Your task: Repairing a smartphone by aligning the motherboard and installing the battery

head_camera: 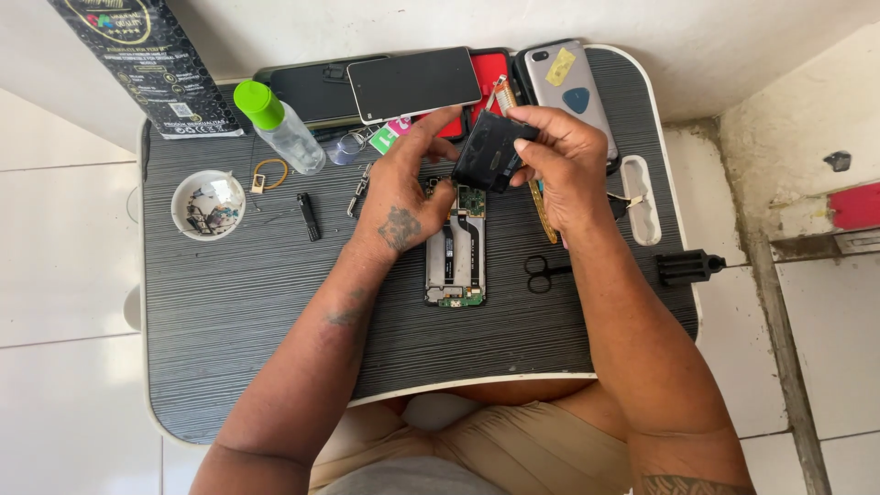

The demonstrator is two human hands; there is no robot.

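Bright, even daylight; soft shadows fall under the arms onto the surface (275, 302). Mild glare on the pale floor. Sharp focus throughout, slight wide-angle bending at the edges.

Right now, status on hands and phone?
Both hands, left hand and right hand, pinch a black phone part. Opened phone lies flat below. Scissors beside it.

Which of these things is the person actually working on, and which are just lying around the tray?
In hand:
- opened phone, left hand resting on it
- black battery-like part, held by right hand and left fingertips

Lying about:
- green-capped bottle
- white bowl of small parts
- small scissors
- phones and cases at the far edge
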